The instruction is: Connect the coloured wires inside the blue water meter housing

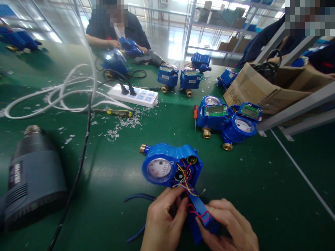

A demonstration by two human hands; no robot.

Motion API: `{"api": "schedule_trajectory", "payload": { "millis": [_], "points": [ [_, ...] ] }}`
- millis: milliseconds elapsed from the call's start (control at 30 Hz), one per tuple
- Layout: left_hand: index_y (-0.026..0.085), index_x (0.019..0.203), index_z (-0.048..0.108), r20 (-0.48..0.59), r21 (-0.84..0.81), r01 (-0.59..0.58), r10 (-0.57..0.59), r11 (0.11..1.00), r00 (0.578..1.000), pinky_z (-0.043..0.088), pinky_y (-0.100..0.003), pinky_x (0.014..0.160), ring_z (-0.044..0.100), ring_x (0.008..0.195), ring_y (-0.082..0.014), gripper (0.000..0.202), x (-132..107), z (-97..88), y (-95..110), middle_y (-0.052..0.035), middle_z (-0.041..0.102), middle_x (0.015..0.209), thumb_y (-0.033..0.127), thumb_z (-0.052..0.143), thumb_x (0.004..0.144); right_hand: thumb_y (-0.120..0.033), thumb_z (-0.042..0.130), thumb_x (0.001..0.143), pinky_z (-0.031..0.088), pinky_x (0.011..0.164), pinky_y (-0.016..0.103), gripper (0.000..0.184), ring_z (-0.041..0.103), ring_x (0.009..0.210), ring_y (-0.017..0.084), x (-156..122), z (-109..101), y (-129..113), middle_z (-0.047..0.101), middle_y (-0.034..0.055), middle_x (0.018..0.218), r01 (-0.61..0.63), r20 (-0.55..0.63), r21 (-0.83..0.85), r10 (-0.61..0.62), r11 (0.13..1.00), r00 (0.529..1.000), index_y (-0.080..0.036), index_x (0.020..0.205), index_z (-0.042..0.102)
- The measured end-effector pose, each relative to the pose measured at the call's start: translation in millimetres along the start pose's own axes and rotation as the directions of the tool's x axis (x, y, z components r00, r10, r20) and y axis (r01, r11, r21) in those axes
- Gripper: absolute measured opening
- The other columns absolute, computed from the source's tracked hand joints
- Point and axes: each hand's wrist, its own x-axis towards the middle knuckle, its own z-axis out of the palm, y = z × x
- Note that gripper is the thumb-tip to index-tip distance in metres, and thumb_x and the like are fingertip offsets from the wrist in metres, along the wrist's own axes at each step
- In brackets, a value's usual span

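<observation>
A blue water meter with a brass fitting lies before me, its side compartment open and wires coming out. Close to that opening, my left hand is closed, thumb and fingers pinching at the wires. My right hand grips a blue plastic part with pink-red wires looped over it; its lower end is partly hidden by the fingers. Two blue curved handles, seemingly of pliers, stick out from behind my left hand. A small spring lies beside the blue part.
A heat gun stands at left, by a black cable. Further off are a yellow-black screwdriver, a white power strip, an orange screwdriver, several water meters and a cardboard box. Other people sit across and at right.
</observation>
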Motion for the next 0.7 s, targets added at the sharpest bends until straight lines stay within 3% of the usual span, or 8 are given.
{"api": "schedule_trajectory", "payload": {
  "millis": [133,333,500,567,700],
  "points": [
    [0.022,0.093,0.06,-0.035,0.005,-0.032,0.032,0.999,0.999,0.044,-0.018,0.053,0.055,0.058,-0.0093,0.014,1.3,2.2,-0.6,0.0021,0.058,0.07,0.021,0.05,0.084,-0.013,0.064,0.07,0.055,0.058,0.024,0.016,0.066,0.059,0.015,-0.7,1.0,0.4,0.068,0.0037,0.068,0.031,0.017,-0.022,-0.03,0.999,0.999,-0.016,0.086,0.061],
    [0.021,0.09,0.057,-0.202,0.252,-0.237,0.291,0.938,0.935,0.045,-0.018,0.063,0.059,0.07,-0.0097,0.016,-2.2,-1.7,0.7,0.0009,0.059,0.079,0.009,0.05,0.08,-0.011,0.062,0.072,0.052,0.052,0.023,0.011,0.063,0.054,0.014,7.9,1.4,-0.9,0.067,0.0045,0.064,0.07,0.015,0.051,-0.071,0.996,0.997,-0.014,0.083,0.062],
    [0.019,0.082,0.054,-0.212,0.231,-0.205,0.255,0.951,0.943,0.044,-0.016,0.054,0.054,0.061,-0.0074,0.009,1.7,-18.1,13.6,0.0018,0.052,0.073,0.011,0.051,0.08,-0.012,0.063,0.074,0.051,0.054,0.025,0.011,0.062,0.056,0.014,13.4,1.0,2.1,0.066,0.0046,0.067,0.037,0.075,0.147,-0.048,0.988,0.996,-0.014,0.085,0.061],
    [0.019,0.085,0.055,-0.186,0.22,-0.254,0.296,0.942,0.937,0.045,-0.015,0.054,0.055,0.065,-0.0068,0.01,3.5,-25.1,14.9,0.0011,0.054,0.079,0.011,0.052,0.08,-0.022,0.063,0.078,0.051,0.054,0.024,0.009,0.062,0.057,0.014,17.4,1.4,2.7,0.066,0.0045,0.066,0.008,0.117,0.229,-0.036,0.973,0.993,-0.014,0.082,0.061],
    [0.018,0.095,0.057,-0.142,0.318,-0.364,0.423,0.875,0.895,0.049,-0.016,0.067,0.059,0.078,-0.0087,0.017,3.6,-36.6,7.2,-0.0025,0.059,0.089,0.009,0.053,0.081,-0.062,0.046,0.08,0.049,0.053,0.023,0.048,0.062,0.056,0.014,26.3,2.7,3.2,0.065,0.0032,0.062,-0.099,0.25,0.43,-0.013,0.897,0.968,-0.017,0.078,0.061]
  ]
}}
